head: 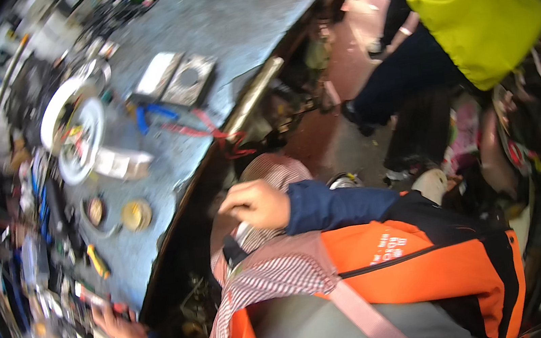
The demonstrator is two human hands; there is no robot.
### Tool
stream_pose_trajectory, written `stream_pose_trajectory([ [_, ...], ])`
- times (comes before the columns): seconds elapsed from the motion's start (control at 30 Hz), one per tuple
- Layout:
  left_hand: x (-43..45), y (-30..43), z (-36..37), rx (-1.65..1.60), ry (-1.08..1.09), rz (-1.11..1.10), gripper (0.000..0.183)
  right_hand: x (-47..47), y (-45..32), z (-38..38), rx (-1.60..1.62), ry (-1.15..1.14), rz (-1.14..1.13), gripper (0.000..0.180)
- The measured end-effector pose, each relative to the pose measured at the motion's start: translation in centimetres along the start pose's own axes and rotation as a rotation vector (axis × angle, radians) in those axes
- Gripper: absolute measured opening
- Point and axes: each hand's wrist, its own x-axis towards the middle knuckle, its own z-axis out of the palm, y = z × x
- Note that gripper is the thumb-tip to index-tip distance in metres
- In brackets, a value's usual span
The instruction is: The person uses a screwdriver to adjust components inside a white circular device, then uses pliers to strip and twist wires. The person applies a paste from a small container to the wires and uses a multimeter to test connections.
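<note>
At the lower left, my left hand is at the edge of a worn blue-grey workbench. Its fingers are beside a small red and white object, too blurred to tell whether I grip it. My right hand, its fingers bent, is over my red-and-white striped apron. What lies under those fingers is hidden. A yellow-handled tool and a yellowish tape-like roll lie on the bench. Beyond them are a pale box, a white plastic ring and blue-handled pliers.
A grey device with a round dark face sits farther along the bench. A red strap and a metal tube are by its edge. Mixed clutter lines the bench's far side. A person in a yellow-green jacket is at the upper right.
</note>
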Motion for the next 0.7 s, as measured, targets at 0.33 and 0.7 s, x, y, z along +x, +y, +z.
stream_pose_trajectory([
  [0.33,2.8,-2.4,-0.2,0.754,0.381,0.865,0.027,1.2,-1.3,-0.5,0.011,-0.145,0.048,0.016],
  [0.7,-4.9,-28.5,2.0,1.225,-0.885,0.558,0.021,15.0,-0.4,0.8,-0.206,0.132,-0.651,0.027],
])
